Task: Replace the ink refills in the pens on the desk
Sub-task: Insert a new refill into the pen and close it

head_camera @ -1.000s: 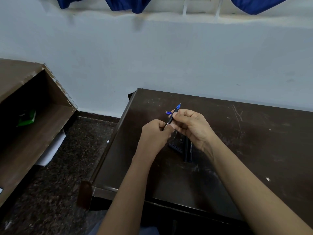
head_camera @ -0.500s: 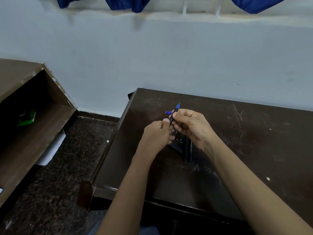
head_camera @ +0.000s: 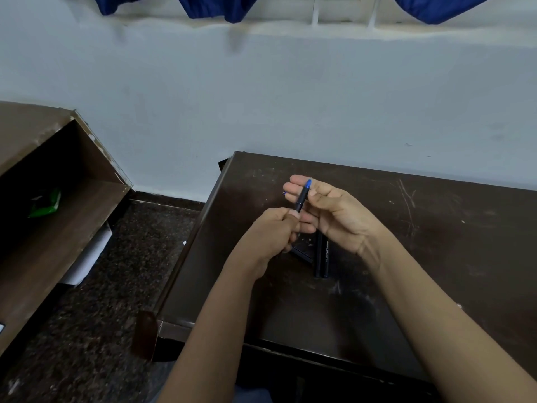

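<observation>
Left hand [head_camera: 270,234] pinches the blue-tipped pen [head_camera: 302,197] low while right hand's [head_camera: 334,213] fingers [head_camera: 295,181] lie loose, nearly straight; twisting now could drop it onto the surface [head_camera: 436,228].

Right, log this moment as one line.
left hand grips pen base | right hand fingers straight behind pen | black pens on desk

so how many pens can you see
3: one pen gripped by the left hand, two pens side by side on the desk. A dark piece beside them may be another.

Black pen [head_camera: 302,197] with blue end, dark brown scratched desk [head_camera: 436,228], blue curtains [head_camera: 215,5]
</observation>
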A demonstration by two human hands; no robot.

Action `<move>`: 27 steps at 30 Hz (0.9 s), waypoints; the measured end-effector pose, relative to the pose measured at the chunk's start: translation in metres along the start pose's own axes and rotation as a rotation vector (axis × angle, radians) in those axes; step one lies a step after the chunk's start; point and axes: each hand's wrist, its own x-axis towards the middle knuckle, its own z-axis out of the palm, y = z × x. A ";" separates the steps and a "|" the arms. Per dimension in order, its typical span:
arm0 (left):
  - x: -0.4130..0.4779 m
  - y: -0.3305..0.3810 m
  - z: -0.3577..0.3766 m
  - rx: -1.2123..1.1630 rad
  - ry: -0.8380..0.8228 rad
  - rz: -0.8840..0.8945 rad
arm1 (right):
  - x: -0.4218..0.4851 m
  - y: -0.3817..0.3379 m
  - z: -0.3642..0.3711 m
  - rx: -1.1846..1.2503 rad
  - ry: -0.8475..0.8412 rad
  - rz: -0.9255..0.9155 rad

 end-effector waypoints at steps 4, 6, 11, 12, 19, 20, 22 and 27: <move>-0.001 0.000 -0.003 0.046 0.013 0.045 | -0.001 0.002 0.003 0.045 0.078 -0.032; -0.001 0.000 -0.004 0.078 0.039 0.060 | -0.001 0.003 0.004 0.027 0.119 -0.062; 0.000 -0.001 -0.003 0.133 0.101 0.091 | -0.001 0.006 0.005 -0.108 0.188 -0.136; 0.000 -0.001 -0.003 0.142 0.115 0.096 | -0.001 0.007 0.006 -0.133 0.203 -0.148; -0.001 -0.005 -0.004 0.381 0.273 0.174 | 0.002 0.013 0.013 -0.260 0.332 -0.170; -0.001 -0.005 -0.003 0.417 0.299 0.193 | 0.003 0.015 0.015 -0.250 0.353 -0.173; -0.001 -0.007 -0.003 0.469 0.332 0.225 | 0.004 0.019 0.018 -0.245 0.400 -0.178; 0.002 -0.012 -0.004 0.497 0.429 0.280 | 0.002 0.025 0.009 -0.280 0.376 -0.135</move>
